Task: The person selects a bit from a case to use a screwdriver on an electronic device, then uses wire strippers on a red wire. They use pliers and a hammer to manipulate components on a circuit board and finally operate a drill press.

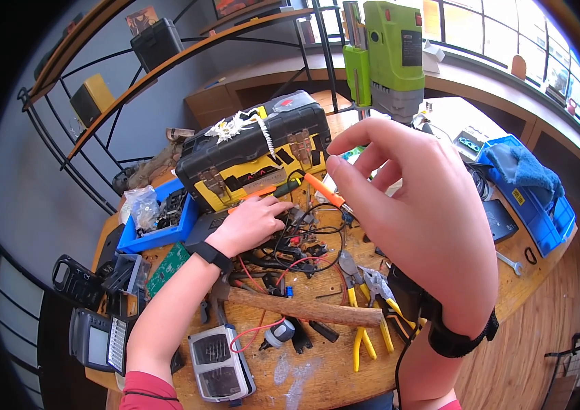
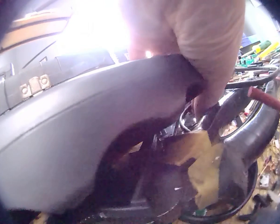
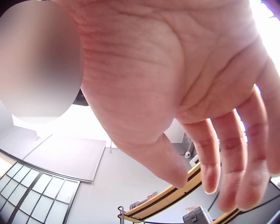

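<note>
In the head view, the left hand point(image 1: 252, 224) reaches palm down over the tool pile, its fingers spread loosely beside black cables point(image 1: 314, 266). The left wrist view has that hand point(image 2: 200, 42) behind a large dark curved surface point(image 2: 84, 112), fingertips low among the cables and partly hidden. Raised above the bench's right half, the right hand point(image 1: 426, 191) has bent fingers, thumb apart and nothing held. Its bare palm point(image 3: 177, 70) and loosely hanging fingers fill the right wrist view. An orange-handled tool point(image 1: 324, 190) lies behind the right hand's thumb.
A black-yellow toolbox point(image 1: 256, 154) stands at the back, a green drill press point(image 1: 395, 61) beyond. Blue bins point(image 1: 167, 236) flank the bench. Nearer lie a wooden-handled hammer point(image 1: 303, 306), yellow-handled pliers point(image 1: 358, 321) and a bit case point(image 1: 220, 365).
</note>
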`<action>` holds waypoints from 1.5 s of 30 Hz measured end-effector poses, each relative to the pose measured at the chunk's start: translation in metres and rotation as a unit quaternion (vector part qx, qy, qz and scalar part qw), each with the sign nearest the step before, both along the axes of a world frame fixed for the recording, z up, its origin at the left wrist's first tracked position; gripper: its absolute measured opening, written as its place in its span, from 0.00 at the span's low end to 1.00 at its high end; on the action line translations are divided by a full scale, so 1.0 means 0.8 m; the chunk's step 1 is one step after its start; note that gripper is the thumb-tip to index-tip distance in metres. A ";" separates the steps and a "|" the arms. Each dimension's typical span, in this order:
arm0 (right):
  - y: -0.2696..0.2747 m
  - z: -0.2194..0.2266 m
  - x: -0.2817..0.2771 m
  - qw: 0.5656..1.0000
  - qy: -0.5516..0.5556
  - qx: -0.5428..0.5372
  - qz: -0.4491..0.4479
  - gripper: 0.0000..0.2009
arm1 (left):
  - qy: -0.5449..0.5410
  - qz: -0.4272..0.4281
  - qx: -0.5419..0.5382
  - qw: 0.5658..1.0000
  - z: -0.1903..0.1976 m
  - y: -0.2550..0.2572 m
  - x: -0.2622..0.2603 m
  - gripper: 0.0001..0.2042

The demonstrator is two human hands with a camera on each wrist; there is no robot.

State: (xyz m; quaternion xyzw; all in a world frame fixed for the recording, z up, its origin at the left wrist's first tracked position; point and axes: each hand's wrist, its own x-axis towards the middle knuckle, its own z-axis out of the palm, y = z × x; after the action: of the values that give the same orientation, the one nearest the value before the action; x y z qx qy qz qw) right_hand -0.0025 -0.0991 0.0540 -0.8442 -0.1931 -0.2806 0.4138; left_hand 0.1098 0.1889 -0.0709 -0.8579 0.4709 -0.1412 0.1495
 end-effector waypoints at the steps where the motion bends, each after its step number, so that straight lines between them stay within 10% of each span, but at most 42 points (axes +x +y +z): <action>1: -0.001 0.000 0.000 1.000 -0.001 0.000 -0.001 0.08 | 0.001 -0.004 -0.004 1.000 0.000 0.000 0.001 0.05; 14: -0.002 -0.002 0.001 1.000 -0.004 0.007 0.003 0.09 | 0.039 0.009 -0.004 0.999 0.021 -0.001 -0.001 0.13; 24: 0.001 -0.001 0.002 1.000 -0.004 0.007 -0.001 0.11 | 0.148 0.088 -0.283 0.944 0.049 0.004 -0.026 0.07; 27: 0.004 -0.004 0.002 1.000 -0.017 0.000 -0.007 0.10 | 0.251 0.190 -0.432 0.845 0.068 0.012 -0.053 0.06; 34: 0.041 -0.014 0.012 0.998 -0.025 -0.052 0.040 0.10 | 0.358 0.141 -0.678 0.626 0.067 0.041 -0.128 0.08; 45: 0.126 -0.027 -0.008 0.942 0.217 -0.070 0.247 0.13 | 0.399 0.096 -0.770 0.487 0.073 0.060 -0.196 0.05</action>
State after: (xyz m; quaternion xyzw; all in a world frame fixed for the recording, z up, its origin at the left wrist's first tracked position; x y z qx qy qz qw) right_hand -0.0088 0.0019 0.0326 -0.8374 -0.3202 0.0350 0.4416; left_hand -0.0474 0.2367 -0.0127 -0.6351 0.0977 -0.0745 -0.7626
